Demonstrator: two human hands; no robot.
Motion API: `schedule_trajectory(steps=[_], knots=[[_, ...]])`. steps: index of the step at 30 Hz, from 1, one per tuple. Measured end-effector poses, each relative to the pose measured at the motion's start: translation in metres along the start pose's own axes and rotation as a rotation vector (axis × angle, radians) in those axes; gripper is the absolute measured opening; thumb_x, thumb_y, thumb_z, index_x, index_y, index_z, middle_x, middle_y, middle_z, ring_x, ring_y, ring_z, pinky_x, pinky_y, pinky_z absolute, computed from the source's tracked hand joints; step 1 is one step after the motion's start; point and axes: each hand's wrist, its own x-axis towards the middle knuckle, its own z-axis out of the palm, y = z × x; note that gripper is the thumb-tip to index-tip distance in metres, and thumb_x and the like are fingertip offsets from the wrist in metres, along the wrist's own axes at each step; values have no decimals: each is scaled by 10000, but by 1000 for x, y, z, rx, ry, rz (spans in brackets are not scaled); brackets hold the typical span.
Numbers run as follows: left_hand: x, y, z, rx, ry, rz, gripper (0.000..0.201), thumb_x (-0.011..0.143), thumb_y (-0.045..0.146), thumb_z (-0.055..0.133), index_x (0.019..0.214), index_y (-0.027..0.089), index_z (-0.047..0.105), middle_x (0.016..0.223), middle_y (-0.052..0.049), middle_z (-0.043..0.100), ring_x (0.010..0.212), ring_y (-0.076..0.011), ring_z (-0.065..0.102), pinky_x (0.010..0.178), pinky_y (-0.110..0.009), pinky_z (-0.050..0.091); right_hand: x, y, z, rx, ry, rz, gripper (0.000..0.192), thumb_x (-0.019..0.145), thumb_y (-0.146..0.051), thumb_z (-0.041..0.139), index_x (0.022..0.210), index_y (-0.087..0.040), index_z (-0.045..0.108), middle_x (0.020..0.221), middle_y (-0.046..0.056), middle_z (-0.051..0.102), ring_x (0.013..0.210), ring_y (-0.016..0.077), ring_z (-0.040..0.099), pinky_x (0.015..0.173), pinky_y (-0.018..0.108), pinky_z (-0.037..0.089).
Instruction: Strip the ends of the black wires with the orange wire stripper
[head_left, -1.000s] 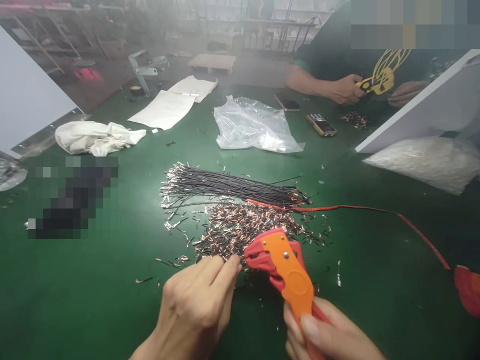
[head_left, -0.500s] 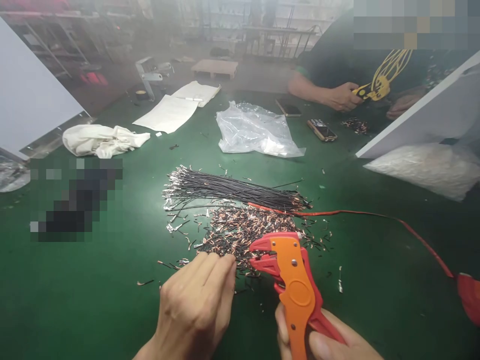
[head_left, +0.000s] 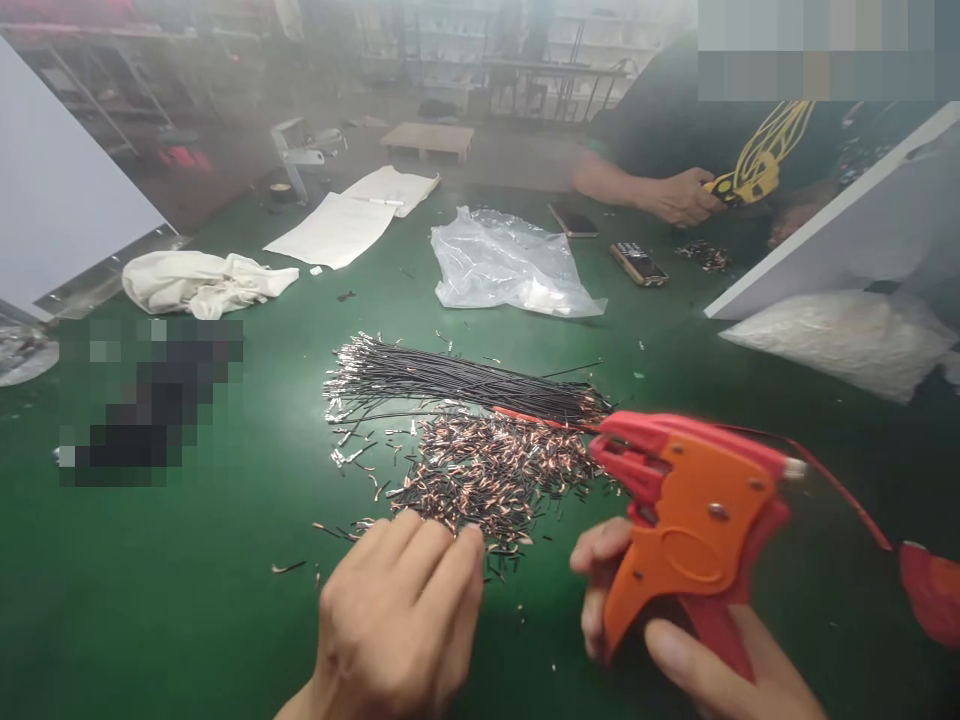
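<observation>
In my right hand is an orange and red wire stripper, its jaws pointing left beyond the right side of the scrap pile. My left hand is closed with its back toward me, just below that pile; whatever its curled fingers may hold is hidden. The pile of short wire scraps shows black insulation and bare copper ends. Behind it lies a bundle of black wires with silvery terminals at the left end. A thin red strap runs along the bundle's near side.
A clear plastic bag and white papers lie farther back, with a crumpled white cloth at left. Two phones rest at back right. Across the table, a co-worker's hand grips a yellow tool.
My right hand has swung the wire stripper to the right and tilted it, away from my left hand. The left hand stays nearly in place, still closed.
</observation>
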Motion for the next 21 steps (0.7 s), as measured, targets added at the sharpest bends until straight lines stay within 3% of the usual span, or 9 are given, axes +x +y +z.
schedule_trajectory(steps=[2,4,13,21], knots=[[-3,8,3,-42,-8,108,121,834,58,618,935,111,659,639,-22,625,590,-153,510,567,-306,383,4,0,0,-146,133,-129,271,900,-478,632,1106,-303,607,1039,30,638,855,180,609,841,309,477],[-6,16,7,-44,13,189,116,815,43,624,894,120,660,637,-14,640,589,-152,531,587,-316,403,5,2,2,-180,165,-136,230,916,-454,619,1092,-306,602,962,18,645,861,192,608,829,316,491],[-11,24,16,1,13,206,98,819,61,612,835,141,666,567,13,581,556,-150,500,612,-320,405,-4,13,13,-238,168,-21,337,870,-537,652,1048,-250,646,883,45,659,859,224,605,870,367,498],[-11,26,13,51,61,213,87,835,84,614,854,161,648,553,46,574,557,-132,548,708,-319,428,2,-1,7,-352,41,-36,294,905,-512,599,978,-231,639,866,46,628,822,216,589,827,359,494]])
